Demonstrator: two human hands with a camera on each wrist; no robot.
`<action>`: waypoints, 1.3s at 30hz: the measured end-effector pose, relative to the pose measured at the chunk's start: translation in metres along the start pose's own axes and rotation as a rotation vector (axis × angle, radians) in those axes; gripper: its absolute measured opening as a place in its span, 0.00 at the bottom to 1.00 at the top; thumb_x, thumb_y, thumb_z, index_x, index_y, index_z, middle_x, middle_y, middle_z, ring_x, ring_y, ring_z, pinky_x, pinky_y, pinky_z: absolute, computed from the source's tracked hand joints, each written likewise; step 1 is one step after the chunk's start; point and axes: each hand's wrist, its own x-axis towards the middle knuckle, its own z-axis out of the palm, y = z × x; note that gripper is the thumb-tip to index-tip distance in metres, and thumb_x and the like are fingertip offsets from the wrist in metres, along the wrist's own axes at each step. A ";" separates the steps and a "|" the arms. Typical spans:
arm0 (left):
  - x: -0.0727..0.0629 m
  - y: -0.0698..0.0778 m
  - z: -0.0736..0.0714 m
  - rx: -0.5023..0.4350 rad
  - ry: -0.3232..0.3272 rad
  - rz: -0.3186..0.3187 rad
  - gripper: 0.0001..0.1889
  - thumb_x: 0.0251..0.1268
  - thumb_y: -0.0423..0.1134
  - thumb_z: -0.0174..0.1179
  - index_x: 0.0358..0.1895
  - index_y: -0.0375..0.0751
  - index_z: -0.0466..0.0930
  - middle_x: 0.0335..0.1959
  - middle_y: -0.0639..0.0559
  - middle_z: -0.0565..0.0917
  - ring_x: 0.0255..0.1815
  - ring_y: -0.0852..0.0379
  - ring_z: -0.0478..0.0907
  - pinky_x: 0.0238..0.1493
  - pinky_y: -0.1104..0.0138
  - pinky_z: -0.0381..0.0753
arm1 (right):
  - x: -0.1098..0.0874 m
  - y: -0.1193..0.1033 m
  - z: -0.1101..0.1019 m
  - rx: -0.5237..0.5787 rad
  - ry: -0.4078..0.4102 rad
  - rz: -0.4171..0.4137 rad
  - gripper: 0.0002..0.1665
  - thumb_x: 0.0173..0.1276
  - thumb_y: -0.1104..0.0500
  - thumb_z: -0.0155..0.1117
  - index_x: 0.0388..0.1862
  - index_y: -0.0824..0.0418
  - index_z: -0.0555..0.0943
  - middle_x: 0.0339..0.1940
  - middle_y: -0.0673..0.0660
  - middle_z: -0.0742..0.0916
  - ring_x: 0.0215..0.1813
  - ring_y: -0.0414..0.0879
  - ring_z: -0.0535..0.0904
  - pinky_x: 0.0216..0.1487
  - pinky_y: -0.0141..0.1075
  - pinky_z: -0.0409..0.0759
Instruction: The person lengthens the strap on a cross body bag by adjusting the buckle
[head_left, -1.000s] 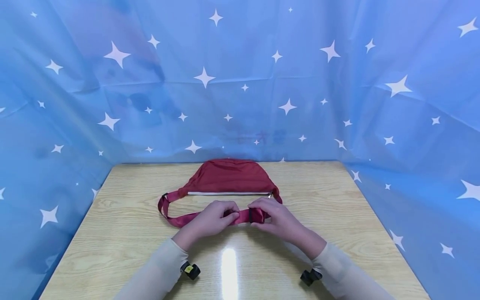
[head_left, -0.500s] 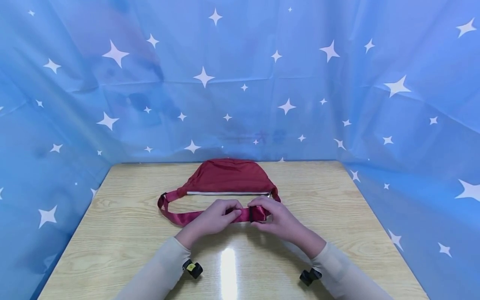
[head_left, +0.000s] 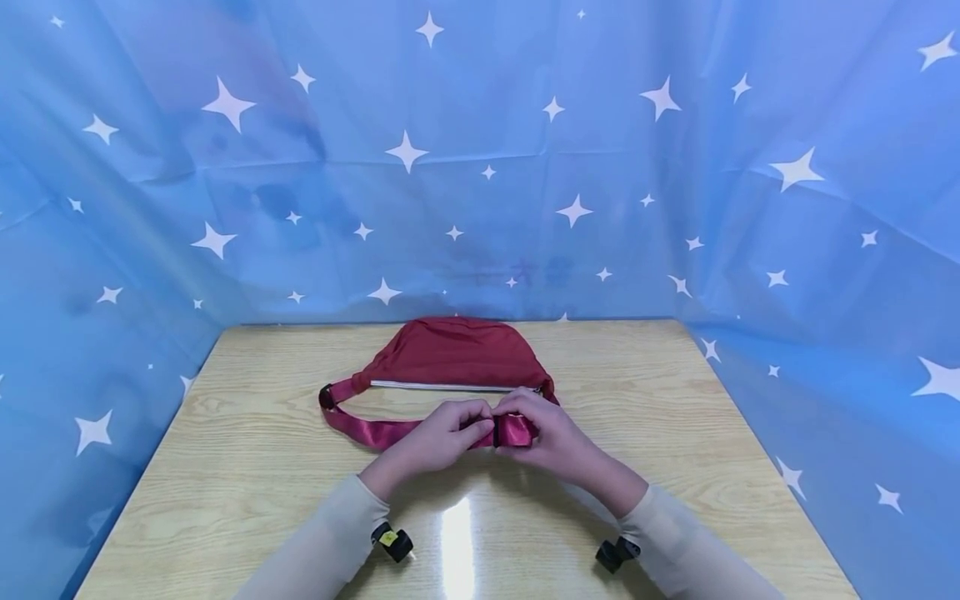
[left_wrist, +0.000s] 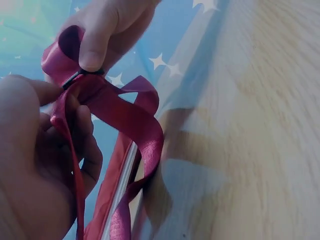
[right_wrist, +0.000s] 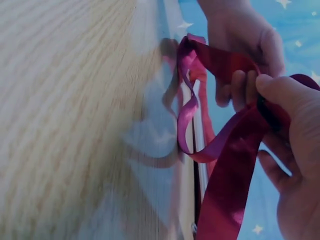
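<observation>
A dark red waist bag lies at the back of the table, its white-edged zipper facing me. Its satiny strap loops out from the left and runs between both hands. My left hand pinches the strap just beside a black slider buckle. At the slider's other side, my right hand grips strap and buckle, the thumb pressing at the black bar in the left wrist view. A fold of strap bulges up beyond the slider. Loose strap hangs below the hands in the right wrist view.
A second black buckle sits on the strap near the bag's left end. The wooden table carries a bright light reflection in front. Blue star-printed cloth rises behind the table and along both sides.
My left hand has shifted a little right, so the hands are closer together. The slider has moved slightly left, and the strap's left bend has drawn in to the right.
</observation>
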 end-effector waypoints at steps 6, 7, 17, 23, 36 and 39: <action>-0.001 -0.003 0.002 -0.031 0.016 -0.042 0.10 0.89 0.40 0.58 0.41 0.45 0.82 0.27 0.59 0.71 0.27 0.64 0.67 0.35 0.68 0.70 | 0.001 0.000 0.002 -0.059 0.002 0.009 0.35 0.58 0.68 0.90 0.63 0.57 0.84 0.60 0.54 0.88 0.62 0.52 0.83 0.62 0.41 0.85; -0.001 -0.004 0.002 -0.040 0.021 -0.052 0.10 0.89 0.40 0.57 0.42 0.45 0.82 0.27 0.59 0.72 0.27 0.64 0.67 0.35 0.68 0.70 | 0.001 -0.001 0.002 -0.060 0.009 0.013 0.36 0.57 0.68 0.90 0.64 0.58 0.84 0.60 0.54 0.88 0.62 0.51 0.84 0.61 0.41 0.85; -0.004 -0.006 0.001 -0.025 0.050 -0.074 0.06 0.87 0.38 0.60 0.58 0.49 0.81 0.37 0.59 0.82 0.38 0.61 0.78 0.47 0.65 0.78 | -0.003 0.000 0.002 -0.061 0.052 0.113 0.31 0.60 0.66 0.90 0.60 0.54 0.86 0.56 0.49 0.88 0.57 0.45 0.85 0.56 0.45 0.88; -0.007 -0.004 -0.002 0.080 0.044 -0.049 0.21 0.79 0.44 0.71 0.69 0.58 0.78 0.51 0.61 0.86 0.55 0.59 0.83 0.59 0.57 0.83 | -0.007 0.003 -0.003 0.004 0.069 0.246 0.29 0.60 0.62 0.90 0.58 0.53 0.87 0.52 0.46 0.91 0.58 0.44 0.87 0.62 0.54 0.85; -0.002 0.000 0.000 0.145 0.116 -0.057 0.24 0.69 0.44 0.80 0.64 0.52 0.84 0.45 0.65 0.86 0.48 0.62 0.83 0.53 0.62 0.85 | -0.004 0.006 -0.007 0.035 0.032 0.203 0.31 0.59 0.62 0.90 0.61 0.53 0.86 0.56 0.46 0.89 0.60 0.44 0.85 0.66 0.44 0.83; -0.001 0.001 0.001 0.193 0.125 -0.043 0.23 0.67 0.44 0.80 0.62 0.52 0.85 0.44 0.65 0.86 0.47 0.63 0.83 0.52 0.63 0.85 | 0.002 0.001 -0.010 0.004 0.009 0.145 0.31 0.62 0.60 0.89 0.63 0.54 0.85 0.56 0.46 0.87 0.59 0.44 0.83 0.63 0.49 0.84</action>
